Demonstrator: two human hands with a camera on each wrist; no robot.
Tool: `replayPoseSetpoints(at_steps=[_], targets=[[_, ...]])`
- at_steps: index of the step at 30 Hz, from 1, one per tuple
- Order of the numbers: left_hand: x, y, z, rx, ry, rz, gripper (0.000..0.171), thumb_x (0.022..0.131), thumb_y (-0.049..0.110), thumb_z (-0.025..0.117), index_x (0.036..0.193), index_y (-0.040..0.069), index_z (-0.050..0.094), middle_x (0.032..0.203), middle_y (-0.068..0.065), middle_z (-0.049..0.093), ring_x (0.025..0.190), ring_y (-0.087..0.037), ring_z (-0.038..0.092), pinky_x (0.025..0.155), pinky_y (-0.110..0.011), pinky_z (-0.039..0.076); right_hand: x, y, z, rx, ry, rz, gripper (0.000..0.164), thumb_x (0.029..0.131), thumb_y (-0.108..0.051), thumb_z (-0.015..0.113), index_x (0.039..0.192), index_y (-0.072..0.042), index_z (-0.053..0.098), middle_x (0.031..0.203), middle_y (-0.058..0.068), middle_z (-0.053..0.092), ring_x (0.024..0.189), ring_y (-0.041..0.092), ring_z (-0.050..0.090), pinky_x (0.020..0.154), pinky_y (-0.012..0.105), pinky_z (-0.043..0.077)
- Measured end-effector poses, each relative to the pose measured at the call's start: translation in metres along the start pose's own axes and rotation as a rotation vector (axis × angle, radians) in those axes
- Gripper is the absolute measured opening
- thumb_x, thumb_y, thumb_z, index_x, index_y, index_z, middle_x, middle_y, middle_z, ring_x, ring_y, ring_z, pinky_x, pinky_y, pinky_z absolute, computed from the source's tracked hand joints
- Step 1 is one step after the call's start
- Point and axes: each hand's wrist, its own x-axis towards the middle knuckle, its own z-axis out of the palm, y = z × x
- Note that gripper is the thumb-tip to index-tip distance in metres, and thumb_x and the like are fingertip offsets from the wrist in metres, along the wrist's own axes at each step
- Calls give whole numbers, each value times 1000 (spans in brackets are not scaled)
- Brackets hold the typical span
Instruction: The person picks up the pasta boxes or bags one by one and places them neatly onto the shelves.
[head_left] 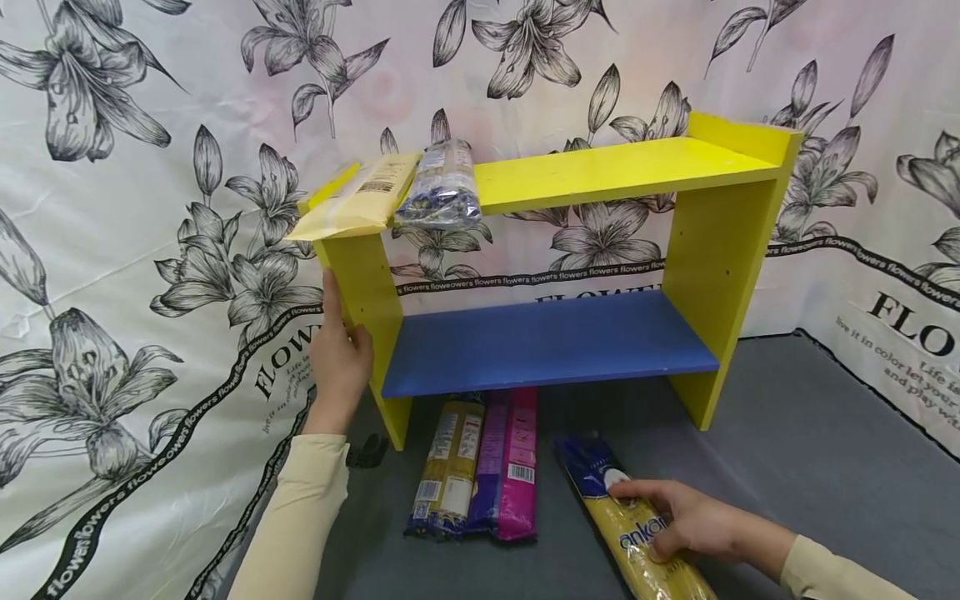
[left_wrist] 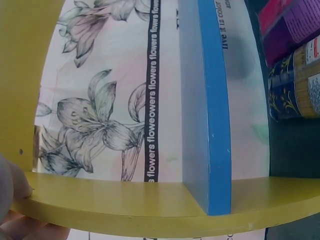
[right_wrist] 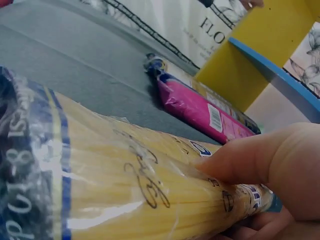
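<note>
My right hand grips a long clear-and-blue spaghetti pack, thumb on one side and fingers on the other. In the right wrist view the yellow strands of the spaghetti pack fill the foreground. A small shelf unit with yellow sides and a blue board stands in the middle. At its left, my left hand holds the yellow side panel by its front edge. The left wrist view has the thumb on the panel's inner side and fingers outside.
On the yellow top board lie a pale yellow packet and a clear pasta pack. Beneath the blue board are a spaghetti pack and a pink-and-purple packet, side by side on the grey surface. Flower-printed cloth hangs behind.
</note>
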Motion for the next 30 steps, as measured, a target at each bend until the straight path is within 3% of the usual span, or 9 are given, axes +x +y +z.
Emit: replayPoseSetpoints(at_steps=[2, 7, 11, 14, 18, 23, 30], targets=[[0, 0, 1, 1, 6, 3, 78, 93, -8, 51, 162, 8, 20, 59, -23, 49, 44, -26, 33, 49, -35, 26, -5, 2, -1, -53, -17, -23, 84, 72, 8, 66, 152, 0, 44, 160, 39, 22, 128, 36, 43, 91, 28, 47], [0, -2, 2, -5, 16, 7, 79, 92, -8, 51, 162, 8, 20, 59, -22, 49, 44, -22, 31, 49, -35, 26, -15, 4, 0, -101, -92, -71, 80, 74, 8, 67, 151, -4, 48, 162, 36, 23, 140, 44, 36, 98, 28, 45], [1, -2, 2, -12, 15, 7, 79, 92, -8, 51, 162, 8, 20, 59, -23, 50, 44, -21, 30, 49, -35, 26, -21, 0, 4, -53, -171, -120, 80, 76, 10, 68, 152, -2, 46, 161, 38, 22, 133, 39, 42, 96, 28, 49], [1, -2, 3, -14, 11, 6, 79, 92, -8, 51, 163, 9, 19, 59, -22, 49, 44, -19, 30, 48, -34, 26, -24, -8, 8, -21, -201, -125, 79, 78, 10, 67, 153, -3, 45, 156, 35, 34, 121, 32, 47, 93, 26, 51], [0, -2, 3, -18, 4, -2, 80, 92, -9, 50, 163, 10, 18, 59, -22, 49, 44, -19, 28, 48, -34, 26, -31, -27, 11, -42, -208, -140, 77, 80, 7, 65, 153, -5, 44, 145, 23, 45, 113, 30, 51, 91, 27, 53], [0, 0, 3, -8, -3, -8, 79, 92, -8, 51, 163, 9, 19, 59, -22, 49, 44, -19, 28, 48, -34, 26, -45, -58, 5, -65, -193, -192, 76, 84, 3, 64, 156, -3, 39, 142, 21, 49, 112, 23, 57, 92, 27, 53], [1, -1, 2, -19, 2, 2, 80, 91, -9, 50, 163, 8, 19, 57, -21, 47, 43, -19, 27, 47, -34, 25, -62, -110, -11, -98, -179, -354, 77, 88, 9, 61, 159, -4, 34, 144, 8, 57, 116, 17, 62, 86, 33, 59]])
